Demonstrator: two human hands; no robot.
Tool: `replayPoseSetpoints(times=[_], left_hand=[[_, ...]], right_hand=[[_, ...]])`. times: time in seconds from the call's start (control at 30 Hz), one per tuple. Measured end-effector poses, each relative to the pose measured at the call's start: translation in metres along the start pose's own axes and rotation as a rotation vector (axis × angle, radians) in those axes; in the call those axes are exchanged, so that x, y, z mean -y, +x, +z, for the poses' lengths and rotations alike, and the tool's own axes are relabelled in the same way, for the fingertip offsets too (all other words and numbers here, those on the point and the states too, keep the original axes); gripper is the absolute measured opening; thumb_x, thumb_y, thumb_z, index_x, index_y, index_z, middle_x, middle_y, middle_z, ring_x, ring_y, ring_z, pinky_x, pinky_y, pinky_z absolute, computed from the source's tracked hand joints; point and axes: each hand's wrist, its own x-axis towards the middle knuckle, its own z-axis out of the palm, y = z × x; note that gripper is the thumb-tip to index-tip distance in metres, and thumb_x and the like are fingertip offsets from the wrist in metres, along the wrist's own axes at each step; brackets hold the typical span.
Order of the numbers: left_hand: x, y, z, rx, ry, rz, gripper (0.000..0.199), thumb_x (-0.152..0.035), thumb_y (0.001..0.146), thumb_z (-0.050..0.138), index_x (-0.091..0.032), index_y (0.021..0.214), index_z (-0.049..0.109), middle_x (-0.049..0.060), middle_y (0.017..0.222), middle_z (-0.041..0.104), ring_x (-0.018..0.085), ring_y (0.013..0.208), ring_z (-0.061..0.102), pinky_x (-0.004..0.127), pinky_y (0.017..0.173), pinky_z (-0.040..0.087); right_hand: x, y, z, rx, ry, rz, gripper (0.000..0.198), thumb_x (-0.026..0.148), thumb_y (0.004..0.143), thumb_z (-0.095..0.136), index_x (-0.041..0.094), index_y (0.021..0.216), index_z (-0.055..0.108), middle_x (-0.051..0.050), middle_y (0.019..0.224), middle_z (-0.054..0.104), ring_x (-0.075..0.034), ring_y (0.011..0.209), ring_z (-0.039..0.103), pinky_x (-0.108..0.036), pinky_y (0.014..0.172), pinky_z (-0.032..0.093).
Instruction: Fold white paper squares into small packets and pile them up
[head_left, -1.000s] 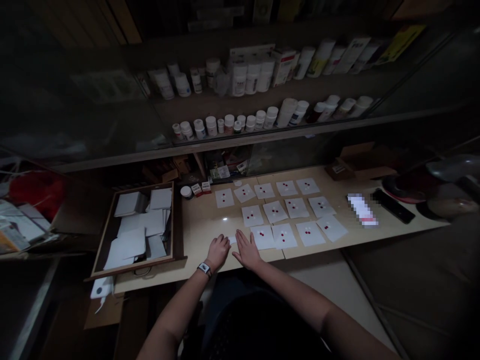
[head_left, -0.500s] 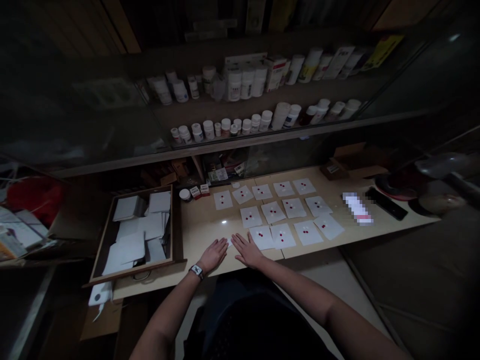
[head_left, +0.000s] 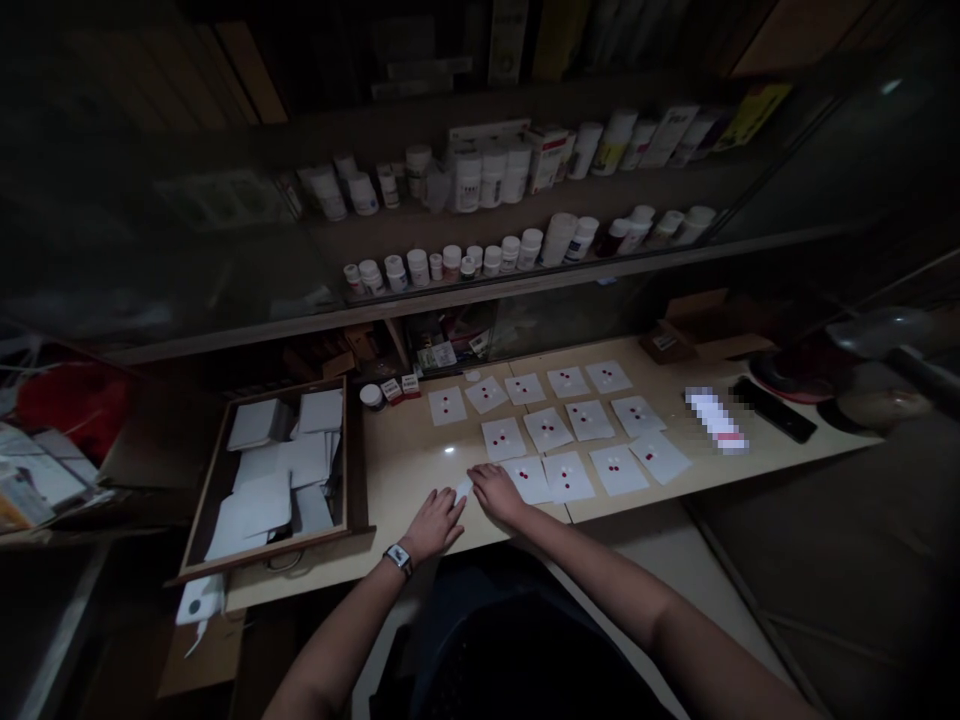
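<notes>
A small folded white paper [head_left: 463,489] lies on the table between my two hands. My left hand [head_left: 435,522], with a watch on the wrist, rests at its left edge, fingers stretched out and a little apart. From the other side, my right hand [head_left: 496,492] has bent fingers closed at the paper's right edge. To the right, several square white papers [head_left: 568,477] are laid out in rows, each with small red and white pills on it. The pill paper [head_left: 535,482] nearest my right hand lies just beyond it. My fingers partly cover the folded paper.
An open drawer [head_left: 361,540] with stacked white papers [head_left: 259,505] stands at left. A white jar [head_left: 371,397] and small boxes sit at the table's back. Pill bottles [head_left: 491,262] line the shelves above. A phone [head_left: 772,410] and an open carton [head_left: 675,340] are at right.
My right fingers have bent from lying flat and now close at the paper's edge. My left hand has shifted slightly right and nearer to me. The view has tilted a little.
</notes>
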Motion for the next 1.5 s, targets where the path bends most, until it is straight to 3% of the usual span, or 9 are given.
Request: replayPoseSetpoints(times=[0.23, 0.37, 0.5, 0.6, 0.77, 0.93, 1.17, 1.37, 1.5], left_hand=[[-0.008, 0.003, -0.007, 0.01, 0.001, -0.043, 0.053, -0.042, 0.092, 0.045, -0.016, 0.138, 0.039, 0.016, 0.13, 0.047, 0.029, 0.123, 0.038, 0.048, 0.105, 0.025], [-0.014, 0.007, -0.012, -0.056, -0.101, -0.125, 0.037, -0.032, 0.092, 0.045, -0.019, 0.126, 0.052, 0.012, 0.114, 0.057, 0.026, 0.111, 0.047, 0.042, 0.097, 0.035], [-0.019, 0.022, -0.016, -0.135, -0.33, -0.437, 0.024, -0.02, 0.091, 0.043, -0.021, 0.098, 0.066, 0.007, 0.096, 0.065, 0.02, 0.095, 0.056, 0.03, 0.082, 0.041], [-0.02, 0.039, -0.019, -0.142, -0.494, -0.766, 0.028, -0.016, 0.084, 0.052, -0.019, 0.111, 0.06, 0.004, 0.09, 0.068, 0.018, 0.084, 0.061, 0.026, 0.071, 0.041], [-0.012, 0.063, -0.025, -0.071, -0.534, -0.897, 0.022, -0.011, 0.076, 0.057, -0.019, 0.094, 0.066, 0.005, 0.09, 0.069, 0.018, 0.085, 0.062, 0.024, 0.067, 0.038], [-0.006, 0.07, -0.03, -0.016, -0.531, -0.891, 0.02, -0.01, 0.077, 0.051, -0.018, 0.081, 0.069, 0.006, 0.087, 0.07, 0.018, 0.083, 0.062, 0.024, 0.065, 0.038], [-0.013, 0.063, -0.028, -0.074, -0.468, -0.841, 0.019, -0.017, 0.084, 0.049, -0.018, 0.081, 0.068, 0.007, 0.088, 0.068, 0.017, 0.08, 0.06, 0.024, 0.066, 0.037], [-0.02, 0.051, -0.018, -0.3, -0.324, -0.717, 0.012, -0.019, 0.086, 0.052, -0.017, 0.087, 0.063, 0.007, 0.093, 0.061, 0.019, 0.09, 0.055, 0.027, 0.075, 0.041], [-0.022, 0.036, -0.005, -0.317, -0.24, -0.502, 0.017, -0.014, 0.088, 0.047, -0.019, 0.091, 0.063, 0.006, 0.092, 0.06, 0.02, 0.09, 0.052, 0.03, 0.079, 0.043]], right_hand=[[0.018, 0.045, -0.025, 0.177, -0.02, 0.141, 0.018, 0.012, 0.079, 0.056, 0.015, 0.094, 0.066, -0.012, 0.107, 0.06, -0.024, 0.103, 0.052, -0.029, 0.083, 0.037], [0.023, 0.052, -0.025, 0.219, -0.006, 0.155, 0.019, 0.009, 0.082, 0.05, 0.015, 0.091, 0.066, -0.013, 0.099, 0.064, -0.024, 0.096, 0.055, -0.03, 0.079, 0.036], [0.021, 0.051, -0.02, 0.217, 0.047, 0.189, 0.02, 0.01, 0.082, 0.05, 0.016, 0.093, 0.066, -0.01, 0.094, 0.066, -0.021, 0.087, 0.057, -0.028, 0.073, 0.035], [0.017, 0.05, -0.013, 0.155, 0.135, 0.177, 0.021, 0.011, 0.083, 0.048, 0.017, 0.094, 0.066, -0.008, 0.096, 0.066, -0.019, 0.089, 0.056, -0.026, 0.074, 0.035], [0.009, 0.047, -0.004, 0.092, 0.204, 0.121, 0.019, 0.012, 0.084, 0.048, 0.018, 0.086, 0.066, -0.006, 0.093, 0.065, -0.017, 0.091, 0.054, -0.025, 0.074, 0.034], [0.005, 0.043, -0.003, 0.073, 0.213, 0.122, 0.017, 0.015, 0.079, 0.055, 0.019, 0.092, 0.066, -0.005, 0.092, 0.064, -0.018, 0.09, 0.053, -0.025, 0.071, 0.034], [0.001, 0.04, -0.001, 0.069, 0.217, 0.119, 0.012, 0.016, 0.079, 0.056, 0.02, 0.082, 0.068, -0.005, 0.091, 0.064, -0.018, 0.093, 0.053, -0.025, 0.072, 0.035], [0.0, 0.032, 0.01, -0.018, 0.165, 0.027, 0.012, 0.015, 0.082, 0.053, 0.018, 0.084, 0.065, -0.006, 0.091, 0.061, -0.019, 0.093, 0.051, -0.026, 0.075, 0.035], [0.002, 0.029, 0.013, -0.031, 0.134, -0.021, 0.011, 0.015, 0.083, 0.052, 0.016, 0.083, 0.064, -0.007, 0.089, 0.061, -0.02, 0.091, 0.05, -0.027, 0.077, 0.036]])
